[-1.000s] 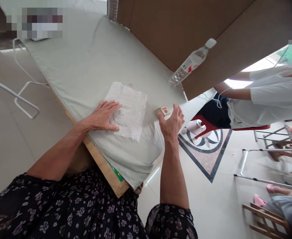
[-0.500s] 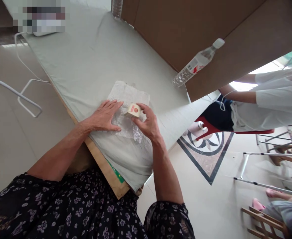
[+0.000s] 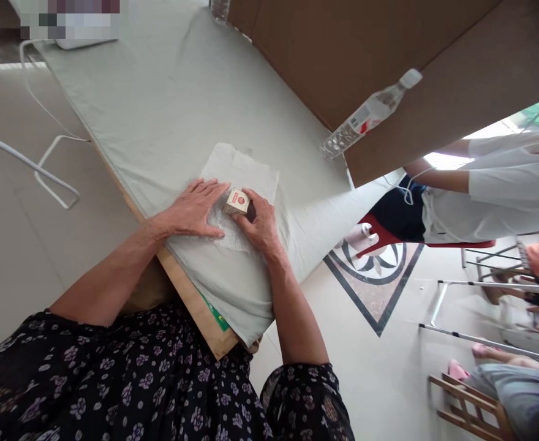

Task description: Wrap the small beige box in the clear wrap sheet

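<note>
A small cream box point(image 3: 237, 201) with red print sits over a sheet of bubble wrap point(image 3: 244, 164) on the cloth-covered table. My right hand point(image 3: 260, 223) grips the box from its right side, thumb and fingers around it. My left hand point(image 3: 196, 209) lies on the left part of the bubble wrap, fingers stretched out and thumb apart. Its fingertips are close to the box's left side. Part of the wrap is hidden beneath both hands.
Beyond the hands, a plastic bottle point(image 3: 370, 116) leans by a large brown cardboard panel point(image 3: 306, 55). A person in a white shirt point(image 3: 512, 190) sits at the right. A white cable point(image 3: 26, 86) hangs off the table's left edge. Wooden stool point(image 3: 469, 407) at lower right.
My right hand has moved the box left, closer to my left hand, and its printed face shows more clearly. My left hand stays on the bubble wrap.
</note>
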The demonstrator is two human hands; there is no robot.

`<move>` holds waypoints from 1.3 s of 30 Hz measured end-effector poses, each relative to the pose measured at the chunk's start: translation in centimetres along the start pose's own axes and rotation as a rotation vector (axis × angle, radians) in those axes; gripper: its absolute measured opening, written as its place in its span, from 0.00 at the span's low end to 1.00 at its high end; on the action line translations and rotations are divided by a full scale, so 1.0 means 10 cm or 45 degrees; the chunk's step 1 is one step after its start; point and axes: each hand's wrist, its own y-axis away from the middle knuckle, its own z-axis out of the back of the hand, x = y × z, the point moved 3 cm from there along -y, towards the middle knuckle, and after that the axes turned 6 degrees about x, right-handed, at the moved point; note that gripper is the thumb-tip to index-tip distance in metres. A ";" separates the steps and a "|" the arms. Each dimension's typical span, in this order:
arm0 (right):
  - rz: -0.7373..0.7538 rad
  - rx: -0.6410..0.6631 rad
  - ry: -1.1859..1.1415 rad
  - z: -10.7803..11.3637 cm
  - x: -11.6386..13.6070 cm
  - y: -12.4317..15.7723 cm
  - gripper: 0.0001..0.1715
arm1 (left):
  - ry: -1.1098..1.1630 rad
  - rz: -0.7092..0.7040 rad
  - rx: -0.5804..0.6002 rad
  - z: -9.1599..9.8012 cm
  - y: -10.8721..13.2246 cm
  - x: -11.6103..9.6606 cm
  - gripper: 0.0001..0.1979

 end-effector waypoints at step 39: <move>0.013 -0.108 0.234 0.27 0.38 0.47 0.10 | 0.120 -0.022 -0.451 0.26 0.20 -0.34 0.07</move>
